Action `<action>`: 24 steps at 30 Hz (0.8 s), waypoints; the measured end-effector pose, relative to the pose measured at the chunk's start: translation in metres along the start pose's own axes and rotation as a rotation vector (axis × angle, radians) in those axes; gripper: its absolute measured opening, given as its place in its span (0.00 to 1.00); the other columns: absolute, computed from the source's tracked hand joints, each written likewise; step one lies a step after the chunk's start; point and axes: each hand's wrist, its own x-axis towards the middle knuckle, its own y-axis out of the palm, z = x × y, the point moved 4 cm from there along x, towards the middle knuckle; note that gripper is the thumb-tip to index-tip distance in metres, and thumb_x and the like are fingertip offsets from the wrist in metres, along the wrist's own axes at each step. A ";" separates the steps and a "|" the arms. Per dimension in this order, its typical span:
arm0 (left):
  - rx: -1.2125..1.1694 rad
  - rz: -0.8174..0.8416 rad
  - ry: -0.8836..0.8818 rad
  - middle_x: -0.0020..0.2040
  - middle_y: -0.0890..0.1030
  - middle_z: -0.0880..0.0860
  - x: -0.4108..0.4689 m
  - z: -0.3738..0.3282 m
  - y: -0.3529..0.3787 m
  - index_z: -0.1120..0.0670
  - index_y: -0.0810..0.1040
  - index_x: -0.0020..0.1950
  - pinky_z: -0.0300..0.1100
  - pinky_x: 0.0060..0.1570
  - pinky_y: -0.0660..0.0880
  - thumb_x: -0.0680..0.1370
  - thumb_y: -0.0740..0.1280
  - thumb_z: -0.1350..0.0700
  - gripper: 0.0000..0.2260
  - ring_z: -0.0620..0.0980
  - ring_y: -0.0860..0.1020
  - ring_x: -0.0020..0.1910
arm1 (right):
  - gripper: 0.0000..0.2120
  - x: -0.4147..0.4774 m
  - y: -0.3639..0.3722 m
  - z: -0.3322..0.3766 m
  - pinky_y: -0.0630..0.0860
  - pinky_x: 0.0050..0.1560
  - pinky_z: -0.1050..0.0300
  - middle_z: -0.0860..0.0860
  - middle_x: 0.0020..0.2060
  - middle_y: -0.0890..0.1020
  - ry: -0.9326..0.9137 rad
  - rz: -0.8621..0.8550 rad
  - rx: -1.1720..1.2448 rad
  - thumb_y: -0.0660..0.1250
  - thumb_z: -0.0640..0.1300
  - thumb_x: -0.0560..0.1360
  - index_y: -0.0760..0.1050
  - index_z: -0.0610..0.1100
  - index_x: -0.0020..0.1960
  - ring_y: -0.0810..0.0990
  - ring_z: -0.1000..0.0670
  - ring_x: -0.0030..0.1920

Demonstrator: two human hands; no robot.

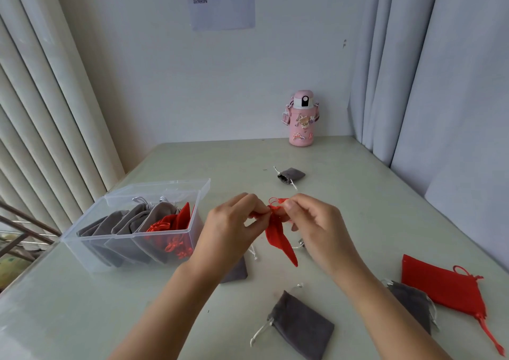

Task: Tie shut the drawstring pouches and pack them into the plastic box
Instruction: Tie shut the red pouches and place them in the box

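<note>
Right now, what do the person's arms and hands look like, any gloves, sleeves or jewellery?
The left hand and right hand wear no gloves, and no ring, watch or bracelet shows. The left forearm and right forearm are uncovered down to the picture's lower edge; no sleeve is in view.

Pink bottle, curtains, posted sheet

A sticker-covered pink bottle (301, 118) stands upright at the table's (358, 194) far edge; a paper sheet (223, 1) bearing a QR code hangs on the wall between curtains (440, 70).
</note>
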 end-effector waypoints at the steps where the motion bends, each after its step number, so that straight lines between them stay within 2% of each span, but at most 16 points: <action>1: -0.002 0.000 0.020 0.36 0.81 0.50 0.000 -0.001 0.000 0.59 0.80 0.39 0.34 0.36 0.75 0.70 0.72 0.59 0.04 0.45 0.76 0.38 | 0.11 0.001 -0.002 -0.002 0.72 0.39 0.66 0.53 0.35 0.83 0.064 0.020 0.075 0.61 0.40 0.80 0.81 0.40 0.44 0.77 0.60 0.35; 4: -0.032 0.006 0.048 0.37 0.81 0.50 -0.001 -0.004 -0.001 0.59 0.80 0.39 0.35 0.36 0.75 0.71 0.72 0.57 0.06 0.44 0.77 0.39 | 0.06 0.005 -0.004 -0.008 0.70 0.39 0.67 0.53 0.34 0.83 0.193 0.098 0.247 0.63 0.36 0.77 0.79 0.41 0.47 0.76 0.58 0.34; 9: -0.064 0.044 0.077 0.40 0.82 0.50 -0.002 -0.003 0.002 0.59 0.80 0.41 0.32 0.39 0.76 0.73 0.67 0.54 0.08 0.43 0.78 0.42 | 0.10 0.005 -0.005 -0.011 0.72 0.39 0.65 0.40 0.48 0.84 0.242 0.179 0.406 0.70 0.33 0.72 0.86 0.47 0.44 0.77 0.51 0.42; 11: -0.050 0.057 0.080 0.40 0.82 0.50 -0.002 -0.002 0.003 0.59 0.80 0.41 0.30 0.40 0.75 0.73 0.69 0.54 0.08 0.42 0.78 0.43 | 0.10 0.005 -0.006 -0.008 0.73 0.38 0.66 0.38 0.47 0.83 0.222 0.173 0.401 0.72 0.35 0.69 0.86 0.48 0.44 0.78 0.51 0.43; 13: -0.039 0.062 0.073 0.39 0.83 0.51 -0.002 -0.001 0.004 0.60 0.80 0.40 0.25 0.42 0.74 0.70 0.72 0.56 0.07 0.42 0.78 0.44 | 0.09 0.005 -0.008 -0.005 0.74 0.38 0.66 0.38 0.45 0.84 0.197 0.162 0.371 0.73 0.37 0.68 0.86 0.50 0.43 0.78 0.51 0.42; 18: -0.044 0.064 0.068 0.39 0.83 0.51 -0.003 -0.001 0.005 0.61 0.81 0.41 0.20 0.43 0.71 0.70 0.71 0.57 0.07 0.41 0.78 0.46 | 0.10 0.005 -0.010 -0.003 0.75 0.40 0.66 0.46 0.40 0.86 0.169 0.142 0.347 0.74 0.36 0.69 0.85 0.51 0.39 0.81 0.53 0.39; 21: -0.063 0.069 0.101 0.40 0.83 0.50 -0.003 -0.002 0.005 0.60 0.80 0.41 0.24 0.42 0.74 0.72 0.70 0.53 0.10 0.42 0.78 0.45 | 0.10 0.004 -0.012 -0.004 0.75 0.40 0.67 0.50 0.35 0.85 0.173 0.138 0.345 0.74 0.35 0.68 0.85 0.51 0.39 0.82 0.55 0.36; 24: -0.057 0.078 0.128 0.40 0.83 0.50 -0.004 0.000 0.005 0.59 0.80 0.42 0.30 0.40 0.76 0.74 0.66 0.52 0.11 0.44 0.78 0.43 | 0.05 0.003 -0.012 -0.002 0.75 0.40 0.66 0.50 0.34 0.85 0.168 0.169 0.343 0.74 0.39 0.66 0.84 0.49 0.40 0.82 0.55 0.36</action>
